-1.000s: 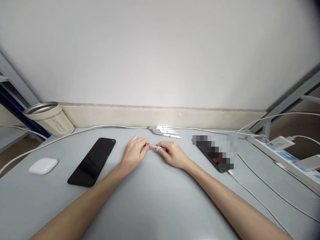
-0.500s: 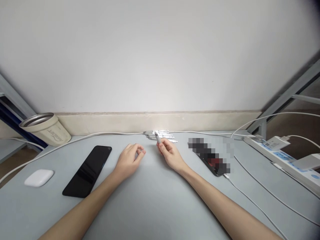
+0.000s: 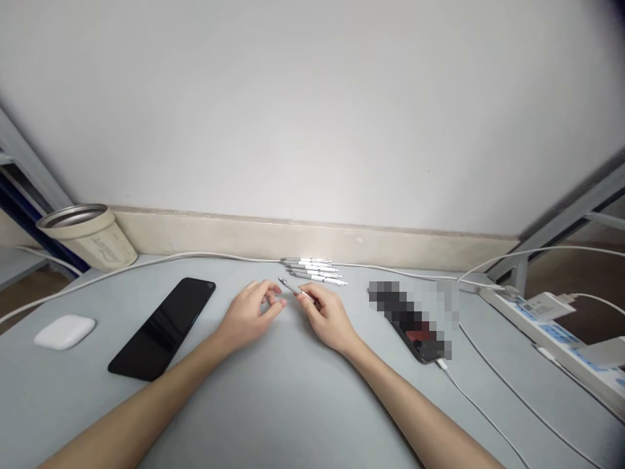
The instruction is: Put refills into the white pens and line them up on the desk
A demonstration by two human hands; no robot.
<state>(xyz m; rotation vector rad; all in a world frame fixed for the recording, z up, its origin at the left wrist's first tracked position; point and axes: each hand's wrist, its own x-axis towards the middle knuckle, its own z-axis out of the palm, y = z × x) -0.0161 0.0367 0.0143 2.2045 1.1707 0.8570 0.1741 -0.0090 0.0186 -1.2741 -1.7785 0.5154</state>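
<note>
My right hand is shut on a slim white-and-grey pen, which it holds by the rear end, with the tip pointing up and left. That tip comes close to my left hand but does not touch it. The left hand's fingers are loosely curled, with nothing in them. Beyond both hands, a small group of several similar pens lies side by side on the grey table, apart from my fingers.
A black smartphone and a white earbud case lie to the left. A pixelated phone lies to the right, with its white cable. Further right is a white power strip. A cream tumbler stands back left, and a white cable runs along the wall.
My hands have moved apart from holding a pen together between them. The pen stays in my right hand, and its tip has swung from pointing upward to pointing left.
</note>
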